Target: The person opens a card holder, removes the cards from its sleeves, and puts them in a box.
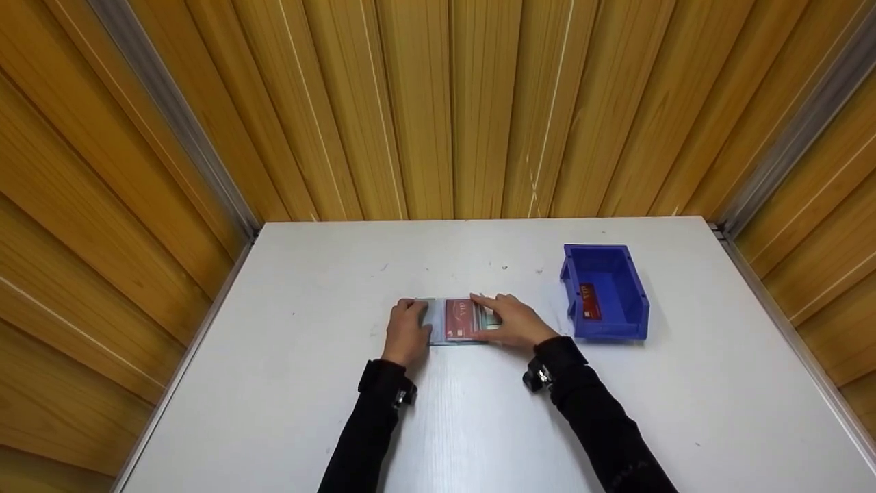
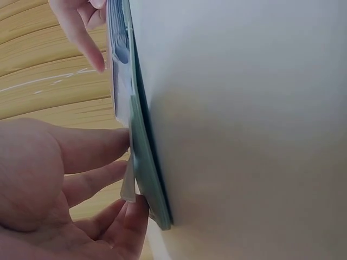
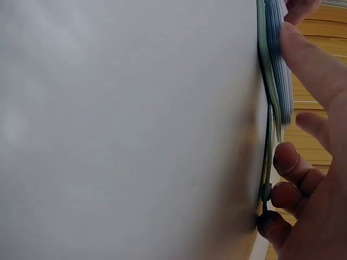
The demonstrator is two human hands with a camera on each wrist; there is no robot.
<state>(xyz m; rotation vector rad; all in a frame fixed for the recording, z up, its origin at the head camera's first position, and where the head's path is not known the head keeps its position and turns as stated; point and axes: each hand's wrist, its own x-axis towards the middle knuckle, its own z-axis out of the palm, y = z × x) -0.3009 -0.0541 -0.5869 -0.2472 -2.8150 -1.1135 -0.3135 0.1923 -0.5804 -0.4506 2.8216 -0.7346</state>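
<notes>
A small card holder (image 1: pixel 435 322) with a green cover lies spread flat on the white table, its clear sleeves stacked toward the right. One sleeve shows a red card (image 1: pixel 459 319) with "VIP" lettering. My left hand (image 1: pixel 406 332) holds the left cover, thumb on its inner face and fingers at the outer edge; the green cover (image 2: pixel 145 162) is lifted slightly there in the left wrist view. With its thumb and forefinger at opposite edges, my right hand (image 1: pixel 517 323) grips the sleeve stack (image 3: pixel 277 65), other fingers curled at the right cover's edge.
To the right stands a blue plastic bin (image 1: pixel 612 335) with a red card (image 1: pixel 590 301) leaning inside its left wall. Wood-patterned panels (image 1: pixel 438 109) rise behind the white table (image 1: pixel 287 356) and along both sides.
</notes>
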